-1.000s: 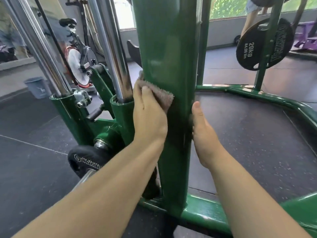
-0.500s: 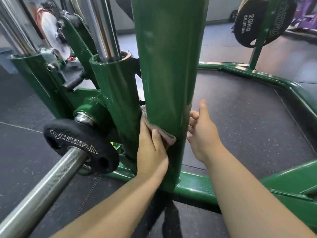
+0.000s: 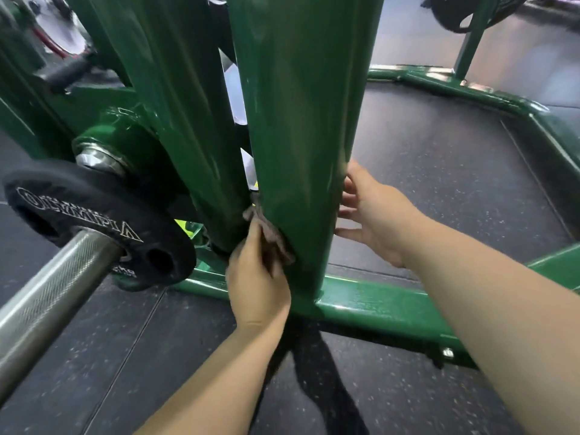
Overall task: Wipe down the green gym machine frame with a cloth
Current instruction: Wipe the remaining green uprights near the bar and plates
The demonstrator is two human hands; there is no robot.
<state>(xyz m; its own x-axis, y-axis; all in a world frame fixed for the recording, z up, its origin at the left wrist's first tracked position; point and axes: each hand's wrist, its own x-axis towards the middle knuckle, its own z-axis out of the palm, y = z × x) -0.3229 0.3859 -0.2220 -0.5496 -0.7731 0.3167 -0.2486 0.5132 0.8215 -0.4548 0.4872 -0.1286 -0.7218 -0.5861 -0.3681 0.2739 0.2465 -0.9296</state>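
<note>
A thick green upright post (image 3: 301, 120) of the gym machine frame fills the middle of the view and meets a green base bar (image 3: 376, 304) on the floor. My left hand (image 3: 255, 281) presses a brownish-grey cloth (image 3: 270, 237) against the post's lower left side, just above the base. My right hand (image 3: 373, 215) rests on the post's right side at about the same height, fingers spread and reaching behind it. The far side of the post is hidden.
A black Olympia weight plate (image 3: 94, 221) on a steel barbell sleeve (image 3: 40, 296) juts toward me at the left, close to my left arm. A second green upright (image 3: 175, 120) stands behind the cloth. Green base rails (image 3: 502, 98) border dark rubber flooring (image 3: 439, 171) on the right.
My left hand has slid the cloth down the post from about mid-height to near the base. My right hand followed downward along the right side, and my view dropped with them.
</note>
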